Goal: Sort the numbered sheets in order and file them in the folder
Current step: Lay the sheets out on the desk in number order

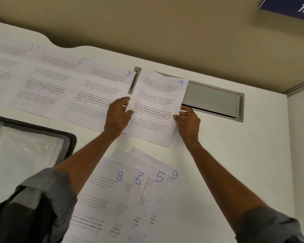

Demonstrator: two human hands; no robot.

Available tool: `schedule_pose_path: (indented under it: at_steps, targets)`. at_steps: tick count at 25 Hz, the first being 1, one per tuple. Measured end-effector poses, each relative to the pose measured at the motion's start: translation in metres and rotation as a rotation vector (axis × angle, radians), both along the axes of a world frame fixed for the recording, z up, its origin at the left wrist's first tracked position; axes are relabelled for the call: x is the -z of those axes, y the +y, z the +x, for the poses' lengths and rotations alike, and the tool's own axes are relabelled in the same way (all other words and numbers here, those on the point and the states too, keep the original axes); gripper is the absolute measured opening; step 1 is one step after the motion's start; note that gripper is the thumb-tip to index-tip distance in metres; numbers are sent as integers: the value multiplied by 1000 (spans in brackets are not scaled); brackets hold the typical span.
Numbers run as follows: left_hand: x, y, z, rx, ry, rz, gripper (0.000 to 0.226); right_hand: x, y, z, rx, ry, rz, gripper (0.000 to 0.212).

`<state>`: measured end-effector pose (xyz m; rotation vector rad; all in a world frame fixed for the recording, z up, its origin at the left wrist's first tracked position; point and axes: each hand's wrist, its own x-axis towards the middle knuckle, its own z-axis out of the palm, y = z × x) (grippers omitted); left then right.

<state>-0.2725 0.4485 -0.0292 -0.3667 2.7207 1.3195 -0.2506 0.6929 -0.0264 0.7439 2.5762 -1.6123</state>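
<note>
You are partway through the sorting, and by my reading nothing is filed yet; sheet 1 point(7, 55), sheet 2 point(60, 71) and sheet 3 point(98, 92) lie in an overlapping row along the far side of the desk point(235, 155), running left to right; sheet 4 point(156, 106) is in your hands just right of sheet 3, its upper part over the grey cable flap point(212, 100) set into the desk; your left hand point(117, 114) pinches its left edge, thumb on the printed face and fingers curled behind; your right hand point(188, 120) pinches the right edge the same way, so both sets of fingers are clamped on the paper; it looks about to join the row. Left to order are the fanned sheets near you: sheet 8 point(102, 193), sheet 6 point(135, 190), sheet 5 point(158, 178) and sheet 9 point(173, 175), out of sequence; corners of more paper show behind them, numbers hidden, so I cannot tell whether a 7 is there. The folder point(69, 141) lies open at your left, a clear sleeve showing inside; the filing step remains entirely ahead.
</note>
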Motion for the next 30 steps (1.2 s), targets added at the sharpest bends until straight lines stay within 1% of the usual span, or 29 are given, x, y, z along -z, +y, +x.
schedule_pose_path:
  at_steps: [2,3,4,7,9,11,14,17,20,23,26,28,30]
  targets:
    - [7,-1,2,81,51,-209,67,10,-7,2,-29,57,61,57]
    - [9,-1,5,124,93,-311,68,14,-11,5,-63,86,137,67]
    - [12,0,8,169,144,-363,66,17,-16,8,-110,105,217,73]
    - [23,6,18,329,260,-335,54,20,-35,18,-301,154,367,74]
    - [33,12,25,441,261,-334,54,30,-46,25,-442,124,427,74]
    - [43,17,29,526,211,-371,60,39,-53,33,-531,47,465,76]
    - [57,14,34,586,141,-442,67,43,-59,40,-556,3,509,75]
    - [61,8,35,619,161,-476,67,41,-66,42,-542,-18,534,75]
    - [59,2,33,625,223,-457,63,39,-71,46,-530,-28,567,75]
    - [52,-24,22,490,293,-511,55,36,-71,47,-547,-20,612,76]
    - [51,-70,14,371,244,-638,55,35,-73,48,-600,8,623,76]
    - [55,-91,13,336,180,-696,63,38,-77,48,-608,9,620,76]
    - [61,-99,15,328,122,-707,71,42,-80,49,-603,3,622,75]
